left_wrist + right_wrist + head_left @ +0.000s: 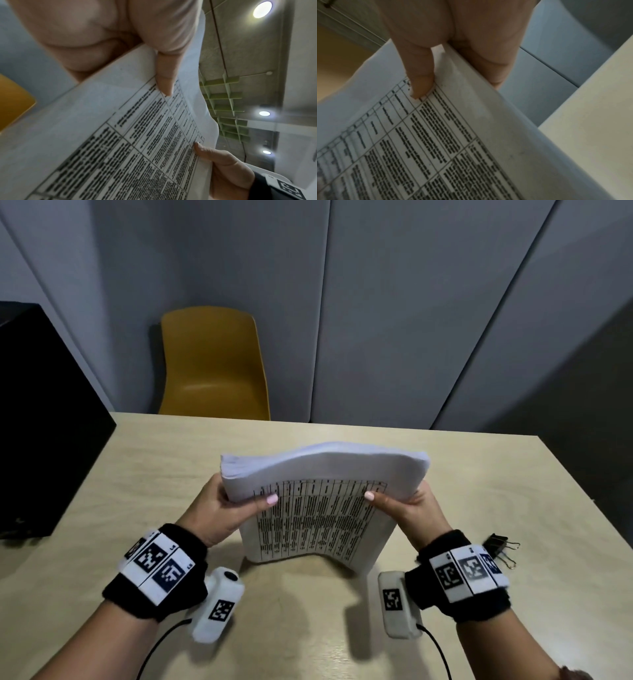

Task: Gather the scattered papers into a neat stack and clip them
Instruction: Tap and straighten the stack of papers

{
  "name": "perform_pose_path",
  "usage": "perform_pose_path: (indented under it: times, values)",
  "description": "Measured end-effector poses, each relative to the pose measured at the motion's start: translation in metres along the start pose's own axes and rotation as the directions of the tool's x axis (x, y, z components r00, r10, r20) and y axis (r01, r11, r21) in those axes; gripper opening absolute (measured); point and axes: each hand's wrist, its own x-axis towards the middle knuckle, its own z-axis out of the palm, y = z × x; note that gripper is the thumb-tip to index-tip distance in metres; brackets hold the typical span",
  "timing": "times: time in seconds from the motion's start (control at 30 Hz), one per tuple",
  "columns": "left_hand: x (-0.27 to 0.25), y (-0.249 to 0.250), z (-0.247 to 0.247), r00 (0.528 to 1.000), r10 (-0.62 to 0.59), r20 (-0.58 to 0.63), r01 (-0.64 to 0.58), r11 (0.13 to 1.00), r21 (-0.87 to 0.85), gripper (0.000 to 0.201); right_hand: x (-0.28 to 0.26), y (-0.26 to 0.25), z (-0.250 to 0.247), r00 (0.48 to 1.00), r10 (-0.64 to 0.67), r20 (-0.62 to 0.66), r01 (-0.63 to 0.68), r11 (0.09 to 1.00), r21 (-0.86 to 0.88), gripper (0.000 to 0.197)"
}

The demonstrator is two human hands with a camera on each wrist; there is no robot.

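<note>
Papers (318, 508): thick stack stood on its lower edge at centre of the light wood table (479, 474), printed table facing the person, upper part bowed away toward 12 o'clock. L hand (222, 505) grips the stack's 9 o'clock edge, thumb across the front sheet, fingers behind; R hand (407, 505) grips the 3 o'clock edge likewise. Wrist views confirm: each thumb pressed flat on the printed page near its top corner, w/ remaining fingers curled behind the stack. Binder clips (500, 546): black, wire handles, lying on the table at 3 o'clock of the stack, just beyond the R wrist, apart from the papers. Yellow chair (212, 364) at 12 o'clock past the table's far edge; black box (37, 422) at 9 o'clock.
</note>
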Motion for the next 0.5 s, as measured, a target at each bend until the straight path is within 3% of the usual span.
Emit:
perform_pose_path:
  times: [0.13, 0.3, 0.43, 0.5]
  values:
    - [-0.007, -0.011, 0.008, 0.998, -0.058, 0.032, 0.06, 0.996, -0.061, 0.088, -0.008, 0.026, 0.004, 0.996, 0.093, 0.001, -0.092, 0.994, -0.061, 0.036]
    - [-0.005, -0.013, 0.007, 0.998, -0.056, -0.015, 0.055, 0.997, -0.061, 0.086, -0.007, 0.028, 0.0, 0.998, 0.041, -0.041, -0.043, 0.998, -0.048, 0.034]
    - [-0.014, -0.031, 0.014, 0.991, -0.13, -0.017, 0.128, 0.988, -0.084, 0.093, -0.015, 0.04, 0.003, 0.997, 0.07, -0.029, -0.073, 0.991, -0.112, 0.05]
    - [-0.015, -0.031, 0.017, 0.991, -0.133, -0.03, 0.131, 0.988, -0.08, 0.074, -0.016, 0.04, 0.004, 0.997, 0.074, -0.037, -0.078, 0.992, -0.102, 0.047]
